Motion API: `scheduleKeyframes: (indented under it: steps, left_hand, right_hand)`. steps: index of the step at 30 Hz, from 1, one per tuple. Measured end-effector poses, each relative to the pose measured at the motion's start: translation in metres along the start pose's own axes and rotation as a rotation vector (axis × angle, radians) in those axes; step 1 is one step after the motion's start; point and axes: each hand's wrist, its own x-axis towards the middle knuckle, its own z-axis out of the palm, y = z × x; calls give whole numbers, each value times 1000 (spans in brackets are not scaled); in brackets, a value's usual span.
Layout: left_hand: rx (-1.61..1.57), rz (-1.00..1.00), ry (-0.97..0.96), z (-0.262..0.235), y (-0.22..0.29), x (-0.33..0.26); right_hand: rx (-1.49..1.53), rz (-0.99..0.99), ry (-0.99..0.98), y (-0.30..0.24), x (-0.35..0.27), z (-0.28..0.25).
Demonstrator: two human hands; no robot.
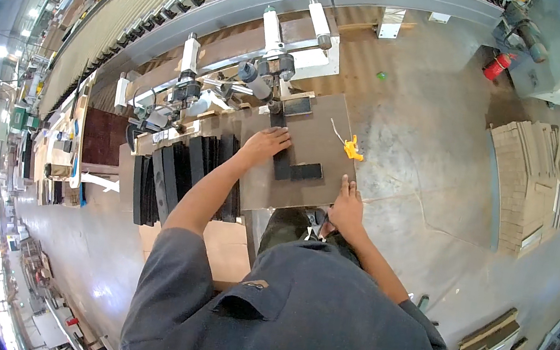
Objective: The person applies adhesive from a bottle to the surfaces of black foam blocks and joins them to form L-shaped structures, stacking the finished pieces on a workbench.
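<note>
My left hand (266,143) lies on a long black strip (281,166) that points away from me across a brown work board (323,135). Its fingers are stretched out over the strip. A shorter black piece (307,171) sits crosswise at the strip's near end, forming an L with it. My right hand (346,210) rests at the board's near right corner, fingers extended along the edge and holding nothing visible. The strip's far end reaches under a machine head (255,81) with a grey cylinder. Another dark, light-edged piece (297,106) lies at the board's far side.
Several black strips (183,166) stand in a row left of the board. A yellow object (353,148) with a pale cord hangs at the right edge. Stacked cardboard (527,184) stands on the floor to the right, with a red fire extinguisher (497,66) farther back.
</note>
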Motion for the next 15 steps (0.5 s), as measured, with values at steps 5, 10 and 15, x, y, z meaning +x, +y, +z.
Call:
scheduleKeyframes:
  steps: [5,10,15]
  left_hand:
    - [121,234,-61,7,-15,-1]
    - [94,251,39,-8,6,-28]
    - [-102,-147,107,-38,39,-51]
  right_hand:
    - [12,-31,-18,0,-3,-8]
    - [-36,-20,-88,-1,-4,-15]
    - [-46,-67,-24,-1,-6,-9]
